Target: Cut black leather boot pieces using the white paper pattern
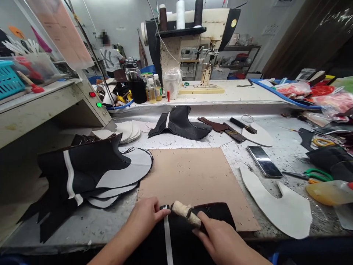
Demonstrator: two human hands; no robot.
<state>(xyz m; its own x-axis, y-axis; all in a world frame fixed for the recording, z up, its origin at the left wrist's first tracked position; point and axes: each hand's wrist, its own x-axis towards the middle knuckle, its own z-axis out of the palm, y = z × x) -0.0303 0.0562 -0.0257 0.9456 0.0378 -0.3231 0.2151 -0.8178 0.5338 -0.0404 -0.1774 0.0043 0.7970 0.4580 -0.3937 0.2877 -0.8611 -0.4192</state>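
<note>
A black boot upper (184,239) with a white tape strip (167,235) down it lies over the front edge of a tan board (187,173). My left hand (147,213) pinches its top edge beside the strip, thumb pressed down near the tape's end. In my right hand (217,232) is a hammer (185,211) whose head is wrapped in worn cream material. The head is over the upper's top edge, just right of my left thumb; whether it touches the leather I cannot tell. The fingers hide most of the handle.
Stacked black uppers (91,169) with grey linings lie left; another upper (182,123) lies behind the board. At right are a phone (264,161), white curved piece (278,206), green-handled scissors (317,175) and glue bottle (328,193). A sewing machine (171,51) stands behind; a person (110,59) is farther back.
</note>
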